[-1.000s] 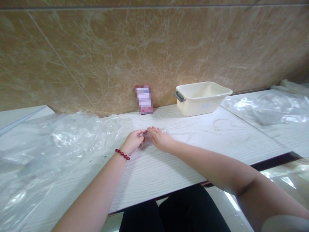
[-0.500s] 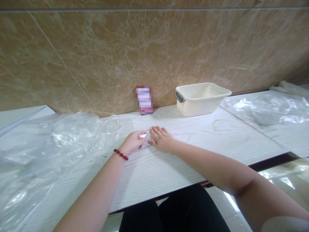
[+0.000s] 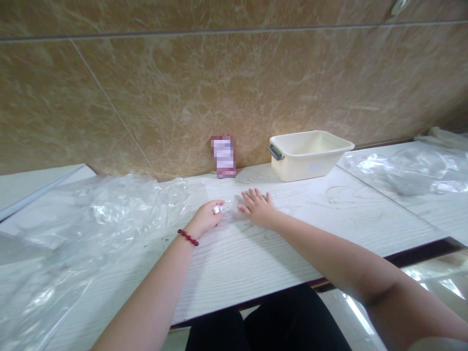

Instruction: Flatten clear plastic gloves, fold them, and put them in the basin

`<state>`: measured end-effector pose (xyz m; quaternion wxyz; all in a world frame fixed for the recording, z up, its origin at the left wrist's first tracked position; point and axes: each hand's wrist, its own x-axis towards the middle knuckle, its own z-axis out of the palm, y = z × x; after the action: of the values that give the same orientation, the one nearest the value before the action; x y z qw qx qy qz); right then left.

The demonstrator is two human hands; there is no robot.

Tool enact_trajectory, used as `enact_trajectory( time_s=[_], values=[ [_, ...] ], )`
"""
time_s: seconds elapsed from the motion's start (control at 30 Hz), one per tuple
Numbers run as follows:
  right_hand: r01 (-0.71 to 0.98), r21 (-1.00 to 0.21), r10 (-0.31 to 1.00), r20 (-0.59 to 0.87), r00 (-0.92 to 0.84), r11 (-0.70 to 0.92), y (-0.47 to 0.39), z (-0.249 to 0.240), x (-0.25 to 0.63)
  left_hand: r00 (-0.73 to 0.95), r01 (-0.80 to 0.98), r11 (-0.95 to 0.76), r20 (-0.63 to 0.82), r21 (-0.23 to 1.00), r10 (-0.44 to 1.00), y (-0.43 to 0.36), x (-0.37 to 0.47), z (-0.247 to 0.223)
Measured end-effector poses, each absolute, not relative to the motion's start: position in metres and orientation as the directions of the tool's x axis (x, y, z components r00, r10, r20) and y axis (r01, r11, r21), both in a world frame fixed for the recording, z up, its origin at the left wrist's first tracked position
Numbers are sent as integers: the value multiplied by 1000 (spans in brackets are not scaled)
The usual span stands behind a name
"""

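- The left hand (image 3: pixel 207 217), a red bead bracelet (image 3: pixel 187 237) on its wrist, has thumb and fingers clamped on the small clear plastic (image 3: pixel 228 209).
- That plastic sits between the hands, low over the white tabletop (image 3: pixel 234 268); I can't tell whether the other hand touches it.
- The right hand (image 3: pixel 260 209) is palm down, fingers fanned apart.
- Bare surface runs from both hands toward the front edge, just above the person's dark-clad legs (image 3: pixel 292 321); more opens out to the right.
- Behind, a pixelated card (image 3: pixel 224 157) stands against the marble wall (image 3: pixel 175 87), and the cream tub (image 3: pixel 310 165) sits by the wall, right of the card.
- A big clear sheet (image 3: pixel 120 204) crowds the left side; another plastic heap (image 3: pixel 413 168) lies far right.
- Compared with a moment ago, the right hand has slid away from the left, its fingers wider, with the left grip kept.
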<state>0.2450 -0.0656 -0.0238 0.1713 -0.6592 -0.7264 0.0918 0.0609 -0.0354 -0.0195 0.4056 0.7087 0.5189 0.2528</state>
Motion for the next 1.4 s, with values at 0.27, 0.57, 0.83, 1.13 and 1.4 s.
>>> enact_trajectory(
  time_s=[0.27, 0.57, 0.83, 1.13, 1.4],
  values=[
    [69, -997, 999, 16, -47, 19, -77, 3, 235, 247, 528, -538, 488, 657, 837, -47, 70, -5],
    [-579, -747, 944, -232, -235, -327, -73, 3, 231, 548, 361, -627, 387, 690, 742, -70, 91, -4],
    [-651, -735, 982, -132, -136, -189, -59, -2, 244, 338, 168, -496, 423, 852, 841, -77, 94, 0],
    [-468, -878, 978, 1, -208, -99, -62, 1, 245, 467, -368, 336, -141, 867, 873, -62, 96, -12],
    [-520, -844, 983, -36, -182, -128, -59, 3, 251, 449, -316, 350, -186, 882, 874, -62, 95, -14]
  ],
)
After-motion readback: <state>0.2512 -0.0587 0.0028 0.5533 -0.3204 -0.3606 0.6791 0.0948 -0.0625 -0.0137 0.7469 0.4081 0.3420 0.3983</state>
